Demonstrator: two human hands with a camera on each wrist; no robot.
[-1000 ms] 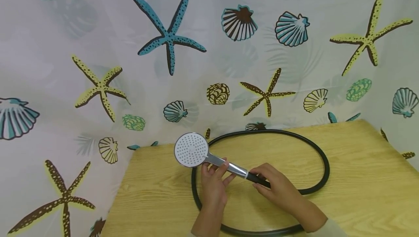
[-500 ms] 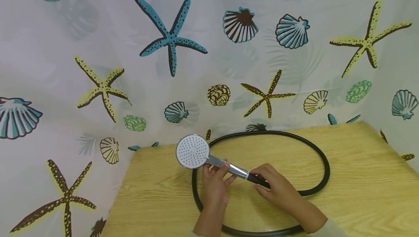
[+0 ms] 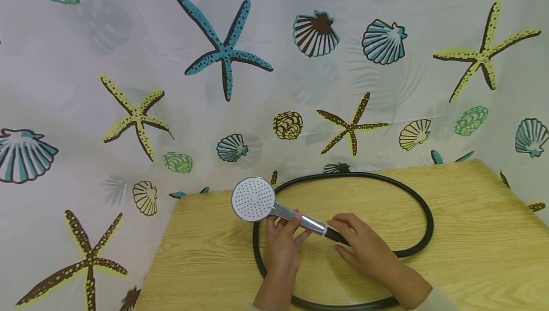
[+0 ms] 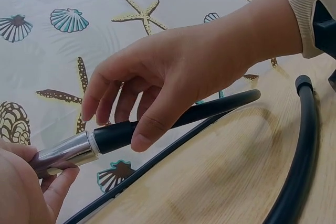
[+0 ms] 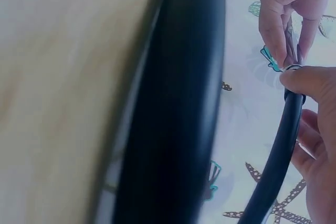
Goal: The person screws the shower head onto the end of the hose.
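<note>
A chrome shower head point(image 3: 254, 199) with a white, dotted face is tilted up over the table. My left hand point(image 3: 281, 250) grips its handle from below, thumb over the chrome. A black hose point(image 3: 429, 220) joins the handle's end at a dark collar point(image 4: 114, 137). Around that collar my right hand point(image 3: 370, 249) is spread loosely, with a gap between fingers and hose. In the left wrist view the right thumb point(image 4: 152, 128) overlaps the hose just behind the collar; I cannot tell whether it touches. The right wrist view also shows the left hand point(image 5: 294, 3) at the handle.
The hose loops across a wood-grain table point(image 3: 206, 253); its free end point(image 4: 304, 85) shows in the left wrist view. A pale curtain point(image 3: 266, 77) printed with shells and starfish stands behind the table and at both sides.
My right hand's fingers have loosened and lifted off the collar they were pinching. My left hand and the shower head stay nearly still; the head view has shifted slightly.
</note>
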